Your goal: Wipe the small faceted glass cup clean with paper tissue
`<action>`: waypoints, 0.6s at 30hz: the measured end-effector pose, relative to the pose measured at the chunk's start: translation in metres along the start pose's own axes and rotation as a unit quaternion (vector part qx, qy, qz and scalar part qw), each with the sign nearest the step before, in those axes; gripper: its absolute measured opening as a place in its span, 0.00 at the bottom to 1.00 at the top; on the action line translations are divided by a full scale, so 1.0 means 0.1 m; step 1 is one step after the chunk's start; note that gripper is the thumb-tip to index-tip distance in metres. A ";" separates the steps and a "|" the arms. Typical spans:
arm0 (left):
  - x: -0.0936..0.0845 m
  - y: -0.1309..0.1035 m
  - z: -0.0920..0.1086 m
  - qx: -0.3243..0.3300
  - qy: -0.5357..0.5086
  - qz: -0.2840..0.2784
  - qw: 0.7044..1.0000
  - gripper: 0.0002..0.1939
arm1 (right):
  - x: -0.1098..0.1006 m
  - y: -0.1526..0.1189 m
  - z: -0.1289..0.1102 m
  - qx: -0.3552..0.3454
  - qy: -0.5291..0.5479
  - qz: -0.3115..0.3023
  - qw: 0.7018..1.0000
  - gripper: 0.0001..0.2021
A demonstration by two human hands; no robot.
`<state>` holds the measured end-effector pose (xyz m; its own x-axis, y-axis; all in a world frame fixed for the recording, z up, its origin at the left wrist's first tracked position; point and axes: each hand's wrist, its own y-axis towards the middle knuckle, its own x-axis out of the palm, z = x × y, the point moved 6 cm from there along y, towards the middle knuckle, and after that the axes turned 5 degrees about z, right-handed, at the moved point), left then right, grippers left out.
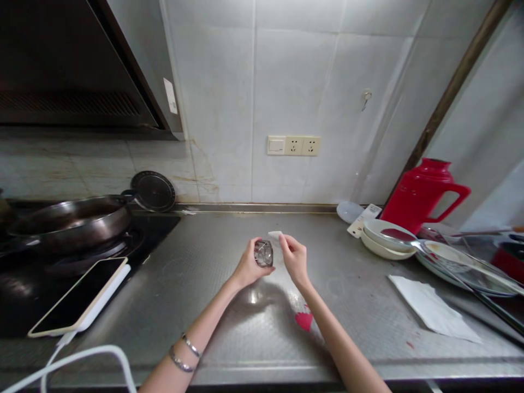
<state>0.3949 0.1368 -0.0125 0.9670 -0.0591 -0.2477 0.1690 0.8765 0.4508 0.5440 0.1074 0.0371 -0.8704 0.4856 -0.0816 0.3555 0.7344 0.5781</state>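
My left hand is wrapped round a small dark, see-through glass, held above the steel counter. The glass is tipped, with its round end facing to the right. Just beside it, my right hand pinches a small folded white tissue between thumb and fingers. A narrow gap separates the tissue from the glass. Below my right forearm lies a clear wrapper with a red patch, partly hidden by the arm.
On the left, a steel pan sits on the stove beside a phone with a white cable. At right are a red thermos flask, stacked bowls, a plate with utensils and a white paper sheet.
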 end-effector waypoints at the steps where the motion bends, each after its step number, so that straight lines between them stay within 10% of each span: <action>1: 0.02 -0.01 0.00 0.005 0.002 -0.005 1.000 0.43 | 0.04 -0.01 -0.01 -0.009 -0.013 -0.015 1.000 0.20; 18: 0.04 0.01 -0.03 -0.009 -0.053 0.001 0.999 0.41 | -0.08 -0.23 -0.09 -0.042 -0.031 -0.050 0.997 0.15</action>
<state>0.3986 0.1386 -0.0158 0.9822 -0.1077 -0.1540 0.1653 0.8845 0.4363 0.5392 0.0824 0.0317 -0.8760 0.4429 -0.1911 0.2359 0.7389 0.6311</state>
